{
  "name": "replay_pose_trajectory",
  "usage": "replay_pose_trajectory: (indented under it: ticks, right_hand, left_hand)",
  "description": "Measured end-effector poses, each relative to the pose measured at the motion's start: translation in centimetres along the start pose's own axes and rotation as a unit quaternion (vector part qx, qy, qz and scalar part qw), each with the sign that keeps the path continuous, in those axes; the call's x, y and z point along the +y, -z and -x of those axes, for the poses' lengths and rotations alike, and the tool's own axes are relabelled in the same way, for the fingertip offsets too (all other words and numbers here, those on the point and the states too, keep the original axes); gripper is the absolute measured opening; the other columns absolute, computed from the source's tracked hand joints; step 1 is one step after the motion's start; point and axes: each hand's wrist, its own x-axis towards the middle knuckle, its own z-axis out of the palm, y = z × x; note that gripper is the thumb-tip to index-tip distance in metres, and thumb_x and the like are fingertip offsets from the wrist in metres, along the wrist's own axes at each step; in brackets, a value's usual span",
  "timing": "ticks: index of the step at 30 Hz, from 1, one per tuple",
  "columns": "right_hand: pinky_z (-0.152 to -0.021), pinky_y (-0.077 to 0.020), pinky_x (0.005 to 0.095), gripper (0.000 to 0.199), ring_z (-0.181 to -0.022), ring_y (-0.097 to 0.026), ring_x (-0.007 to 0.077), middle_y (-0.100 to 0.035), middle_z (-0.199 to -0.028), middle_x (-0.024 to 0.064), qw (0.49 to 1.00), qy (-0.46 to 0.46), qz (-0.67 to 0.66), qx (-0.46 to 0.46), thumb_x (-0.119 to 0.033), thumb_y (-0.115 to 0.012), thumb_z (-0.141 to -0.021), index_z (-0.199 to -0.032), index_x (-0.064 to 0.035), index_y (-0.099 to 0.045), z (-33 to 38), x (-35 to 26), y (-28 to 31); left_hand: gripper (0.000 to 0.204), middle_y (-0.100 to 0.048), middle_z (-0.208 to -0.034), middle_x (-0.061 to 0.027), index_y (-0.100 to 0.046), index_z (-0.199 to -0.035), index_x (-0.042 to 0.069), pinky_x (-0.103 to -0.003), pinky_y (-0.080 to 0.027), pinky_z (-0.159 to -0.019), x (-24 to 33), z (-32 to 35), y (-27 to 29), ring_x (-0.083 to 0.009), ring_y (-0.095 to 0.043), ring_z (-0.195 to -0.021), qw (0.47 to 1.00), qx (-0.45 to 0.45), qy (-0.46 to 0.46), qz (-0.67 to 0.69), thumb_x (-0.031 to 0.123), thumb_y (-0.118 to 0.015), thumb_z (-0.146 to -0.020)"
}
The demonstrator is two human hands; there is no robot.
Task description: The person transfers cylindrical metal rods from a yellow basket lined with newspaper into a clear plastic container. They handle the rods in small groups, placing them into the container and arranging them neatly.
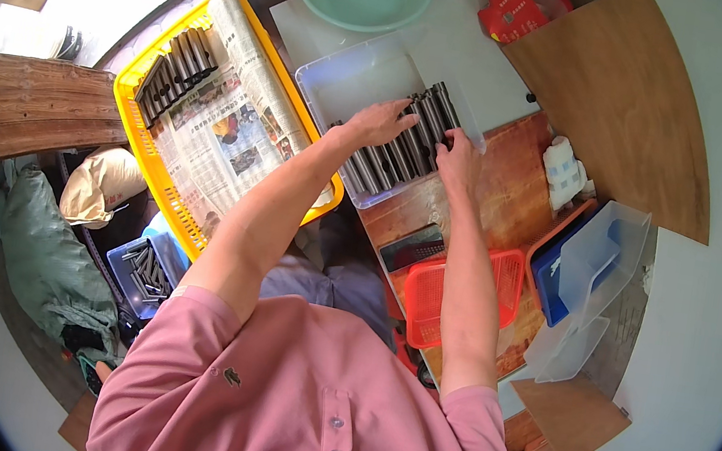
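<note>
A row of dark metal rods (pixel 392 158) lies side by side in a clear plastic bin (pixel 318 81) on the table. My left hand (pixel 382 124) reaches over the row from the left, its fingers stretched out and touching the rods' upper part. At the right end of the row, the curled fingers of my right hand (pixel 458 158) close around the lower end of a metal rod (pixel 444 108). The fingertips there are partly hidden. To the left, a yellow plastic basket (pixel 135 138) lined with newspaper (pixel 240 130) holds more dark metal rods (pixel 189 58) at its far end.
A pale green basin (pixel 362 18) stands beyond the bin. Near my right forearm are a red basket (pixel 422 313), a dark flat device (pixel 411 246) and a blue tray (pixel 557 276). A blue bin of short metal pieces (pixel 149 274) sits low on the left.
</note>
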Motion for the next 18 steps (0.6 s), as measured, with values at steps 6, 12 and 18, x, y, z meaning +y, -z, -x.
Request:
replay_pose_trajectory:
  ticks: [6, 12, 18]
  right_hand:
    - [-0.085, -0.0531, 0.043, 0.03, -0.098, -0.068, 0.0327, -0.071, -0.106, 0.0171, 0.994, 0.04, -0.032, 0.093, -0.016, -0.071, -0.086, -0.112, -0.0025, -0.067, 1.5, -0.3, 4.1]
    - [-0.071, -0.0512, 0.0286, 0.022, -0.076, -0.063, 0.017, -0.066, -0.088, 0.0088, 0.916, 0.287, -0.274, 0.063, 0.0, -0.068, -0.086, -0.109, 0.0008, -0.069, 10.9, -14.8, 18.3]
    - [-0.054, -0.0473, 0.0317, 0.032, -0.078, -0.071, 0.0245, -0.075, -0.098, 0.0081, 0.727, 0.594, -0.292, -0.183, -0.035, -0.071, -0.078, -0.1, -0.0123, -0.073, 19.4, -27.0, 27.0]
  left_hand:
    - [0.067, -0.052, -0.141, -0.0297, -0.04, -0.149, -0.001, -0.047, -0.04, -0.109, 0.5, 1.9, 1.1, -0.0424, -0.05, -0.131, 0.994, 0.088, 0.032, 0.058, 0.049, -0.045, -0.103]
    - [0.04, -0.063, -0.123, -0.0221, -0.058, -0.131, 0.003, -0.043, -0.049, -0.097, -1.8, 10.0, 3.8, -0.0382, -0.061, -0.115, 0.964, 0.258, 0.001, 0.064, 0.027, -0.06, -0.099]
    - [0.026, -0.065, -0.113, -0.0149, -0.063, -0.12, 0.002, -0.037, -0.054, -0.085, -8.2, 21.5, 4.0, -0.0274, -0.066, -0.101, 0.878, 0.449, 0.045, 0.16, 0.013, -0.063, -0.096]
